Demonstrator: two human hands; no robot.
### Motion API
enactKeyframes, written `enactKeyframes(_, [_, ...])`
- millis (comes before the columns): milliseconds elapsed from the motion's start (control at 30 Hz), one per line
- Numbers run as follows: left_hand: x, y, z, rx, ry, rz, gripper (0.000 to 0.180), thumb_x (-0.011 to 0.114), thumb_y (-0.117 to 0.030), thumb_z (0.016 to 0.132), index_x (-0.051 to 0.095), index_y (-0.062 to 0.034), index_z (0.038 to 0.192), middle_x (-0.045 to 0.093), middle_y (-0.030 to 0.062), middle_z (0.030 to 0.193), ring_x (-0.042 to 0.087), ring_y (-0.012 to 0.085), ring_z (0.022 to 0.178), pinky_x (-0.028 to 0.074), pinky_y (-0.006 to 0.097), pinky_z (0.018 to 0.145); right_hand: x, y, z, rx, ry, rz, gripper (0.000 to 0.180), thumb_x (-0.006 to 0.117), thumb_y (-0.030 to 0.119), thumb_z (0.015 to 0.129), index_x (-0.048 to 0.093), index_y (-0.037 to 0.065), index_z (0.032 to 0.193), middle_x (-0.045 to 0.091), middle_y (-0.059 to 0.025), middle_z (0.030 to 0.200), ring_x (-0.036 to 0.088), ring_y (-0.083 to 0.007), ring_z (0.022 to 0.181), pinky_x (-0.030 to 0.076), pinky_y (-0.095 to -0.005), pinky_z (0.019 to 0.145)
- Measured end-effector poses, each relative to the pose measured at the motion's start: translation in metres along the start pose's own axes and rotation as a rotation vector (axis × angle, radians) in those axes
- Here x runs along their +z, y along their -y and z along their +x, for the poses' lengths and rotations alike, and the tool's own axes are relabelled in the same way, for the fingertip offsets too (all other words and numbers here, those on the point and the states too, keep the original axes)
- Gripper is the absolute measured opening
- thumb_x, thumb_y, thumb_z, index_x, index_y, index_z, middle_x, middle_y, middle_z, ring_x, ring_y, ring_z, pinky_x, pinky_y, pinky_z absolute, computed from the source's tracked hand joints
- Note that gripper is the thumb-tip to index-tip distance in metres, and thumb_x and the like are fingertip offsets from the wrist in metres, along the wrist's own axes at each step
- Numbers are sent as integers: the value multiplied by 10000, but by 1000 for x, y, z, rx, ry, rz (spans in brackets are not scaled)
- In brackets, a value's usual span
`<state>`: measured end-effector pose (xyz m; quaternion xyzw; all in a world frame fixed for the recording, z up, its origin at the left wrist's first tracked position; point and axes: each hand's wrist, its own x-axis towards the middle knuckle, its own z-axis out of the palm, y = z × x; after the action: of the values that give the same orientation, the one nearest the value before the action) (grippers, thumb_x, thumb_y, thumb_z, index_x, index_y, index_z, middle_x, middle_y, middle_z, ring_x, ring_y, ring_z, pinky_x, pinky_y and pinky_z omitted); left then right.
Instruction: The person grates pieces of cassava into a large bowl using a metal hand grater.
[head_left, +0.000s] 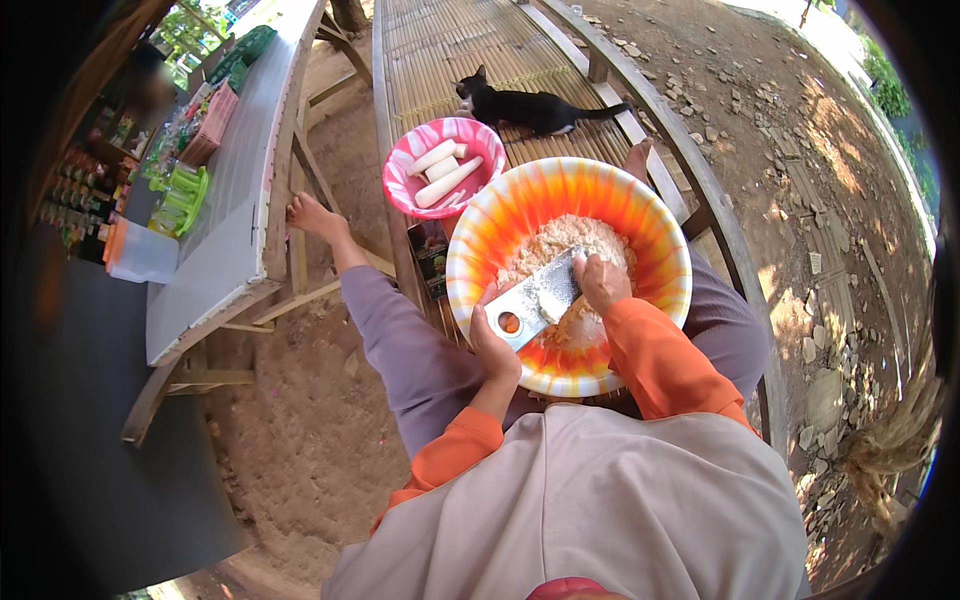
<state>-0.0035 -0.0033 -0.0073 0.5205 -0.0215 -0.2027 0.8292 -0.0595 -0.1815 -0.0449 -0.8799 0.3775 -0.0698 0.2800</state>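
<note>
A flat metal grater (522,307) with a round hole near one end lies tilted over a large orange, yellow and white basin (470,250). My left hand (494,340) is closed around the grater's near end, beside the hole. White gratings cling to its middle. My right hand (603,284) is closed at the far end of the grater; what its fingers hold is hidden. Below, a heap of pale grated root (575,235) fills much of the basin, which rests between my legs.
A pink-and-white bowl (397,183) with several peeled white roots (447,184) stands on the bamboo bench (425,60), left of the basin. Beyond it is a black-and-white cat (530,107). At left, a pale table (225,190) carries a plastic container (142,252) and baskets.
</note>
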Motion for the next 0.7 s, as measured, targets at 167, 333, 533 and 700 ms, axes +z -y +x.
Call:
enactKeyframes(167, [-7,2,3,5,4,-3,478,222,-279,951,428,40,1241,521,199,1183,511,263,1082,385,355,959,-12,43,-41,-123,81,-11,435,413,405,898,536,21,734,594,-241,694,593,-403,661,440,-509,614])
enactKeyframes(333, [2,-2,2,-1,7,-18,475,221,-269,952,449,55,1214,538,186,1167,510,252,1077,376,331,954,-3,1,5,16,-4,-7,412,417,393,890,568,21,798,613,-242,762,599,-403,729,443,-506,675])
enactKeyframes(533, [-2,0,3,4,-18,1,478,215,-273,950,449,52,1211,531,192,1172,510,260,1082,380,351,955,-13,39,-42,-146,89,-3,371,437,361,899,511,16,786,573,-257,643,572,-421,604,429,-526,590])
enactKeyframes(700, [1,-1,2,-2,-1,14,477,219,-275,950,449,51,1212,530,190,1174,510,260,1082,381,351,956,3,2,-1,-29,0,-28,409,396,398,898,561,27,847,613,-237,742,603,-393,728,455,-499,688])
